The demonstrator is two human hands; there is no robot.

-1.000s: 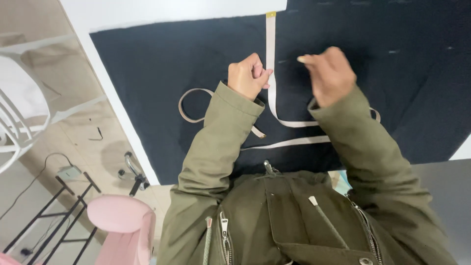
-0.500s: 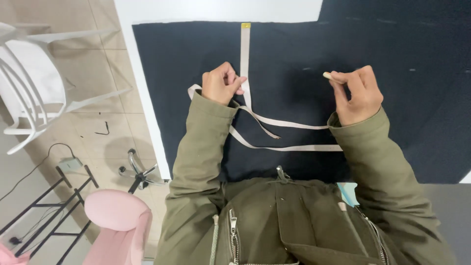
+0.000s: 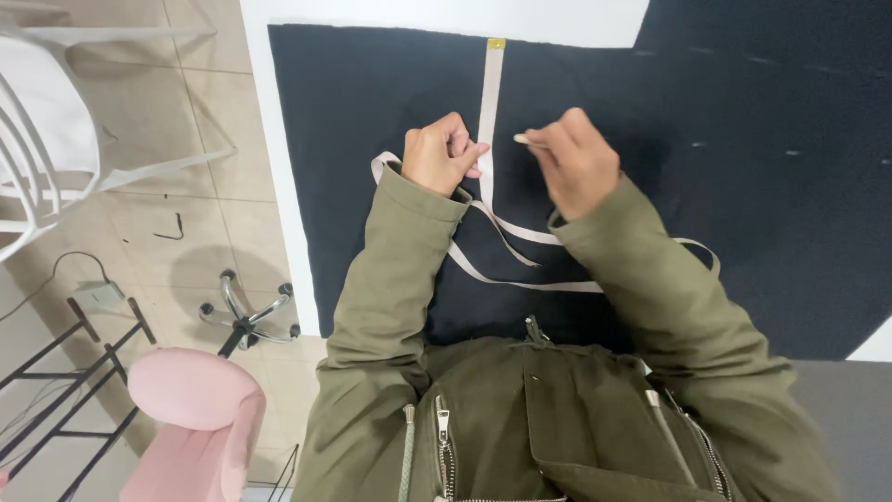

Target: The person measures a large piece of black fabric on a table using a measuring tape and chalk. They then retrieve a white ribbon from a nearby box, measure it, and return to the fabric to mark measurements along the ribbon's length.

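A pale measuring tape (image 3: 489, 102) runs straight across a dark navy cloth (image 3: 743, 186) spread on a white table (image 3: 446, 13). Its far end carries a small yellow tip near the cloth's far edge. My left hand (image 3: 441, 153) pinches the tape down on the cloth. The tape's slack loops back toward my body under both forearms. My right hand (image 3: 576, 163) hovers just right of the tape, fingers pinched on a small pale piece that looks like chalk (image 3: 520, 139). Both arms wear olive green sleeves.
The table's left edge (image 3: 279, 186) drops to a tiled floor. There stand a white chair (image 3: 56, 139), a pink stool (image 3: 190, 409), a chair base with castors (image 3: 243, 316) and a black metal rack (image 3: 56, 409). Faint chalk marks (image 3: 743, 149) dot the cloth at right.
My right hand has come leftward, close to the tape beside my left hand. My head has also shifted, so the cloth and tape sit differently in view.
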